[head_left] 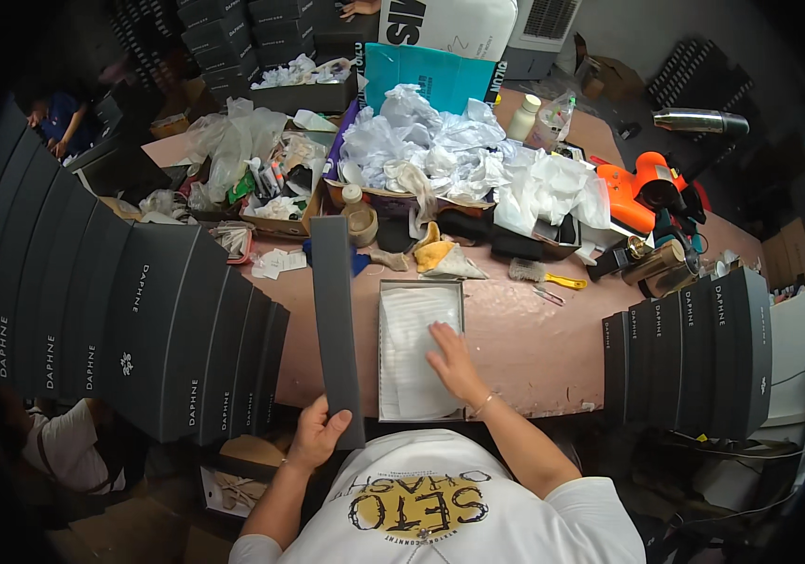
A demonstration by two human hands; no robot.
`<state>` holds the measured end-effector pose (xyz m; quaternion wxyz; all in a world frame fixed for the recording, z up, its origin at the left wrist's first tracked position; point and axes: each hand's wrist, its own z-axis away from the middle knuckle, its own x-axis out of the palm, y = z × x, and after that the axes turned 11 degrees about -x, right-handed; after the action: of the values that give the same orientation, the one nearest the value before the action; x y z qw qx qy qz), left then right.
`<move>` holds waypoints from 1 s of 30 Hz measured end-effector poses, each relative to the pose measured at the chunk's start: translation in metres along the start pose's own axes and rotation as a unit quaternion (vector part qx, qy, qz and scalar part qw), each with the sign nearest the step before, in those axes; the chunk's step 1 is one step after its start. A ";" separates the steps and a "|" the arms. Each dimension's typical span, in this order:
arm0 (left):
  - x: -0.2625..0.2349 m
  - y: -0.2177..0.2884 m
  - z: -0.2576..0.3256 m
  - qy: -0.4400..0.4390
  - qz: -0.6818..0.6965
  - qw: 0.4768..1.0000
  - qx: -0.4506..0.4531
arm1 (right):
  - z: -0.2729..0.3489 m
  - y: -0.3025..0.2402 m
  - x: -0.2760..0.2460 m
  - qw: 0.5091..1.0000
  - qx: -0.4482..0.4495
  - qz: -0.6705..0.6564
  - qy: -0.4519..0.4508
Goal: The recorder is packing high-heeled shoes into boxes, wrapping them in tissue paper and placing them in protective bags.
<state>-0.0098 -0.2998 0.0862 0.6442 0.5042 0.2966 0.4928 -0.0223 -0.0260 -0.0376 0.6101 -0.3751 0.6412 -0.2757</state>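
In front of me on the table lies an open shoe box (421, 283), lined with white striped wrapping paper (410, 355) that hides whatever is under it. My right hand (456, 365) rests on this paper near the box's right side, its fingers stretched out. Just left of the box, my left hand (320, 434) grips the near end of a dark grey box lid (332, 320), thumb on top. The lid stands on edge, lengthwise beside the box.
Stacked dark boxes (163, 324) rise at left, more boxes (694, 352) at right. Behind the open box sit crumpled white paper (421, 141), a yellow-handled brush (545, 274), yellow cloth (435, 256) and an orange tool (642, 191). Other people (64, 122) are at the left.
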 end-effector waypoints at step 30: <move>-0.004 -0.182 -0.055 0.005 -0.076 0.979 -0.191 | 0.084 0.018 0.025 0.882 0.318 -0.314 0.150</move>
<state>0.0013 -0.2853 -0.1036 0.7625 0.3454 0.2380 0.4926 0.0585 -0.0278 -0.0751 0.4744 -0.2970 0.4515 -0.6949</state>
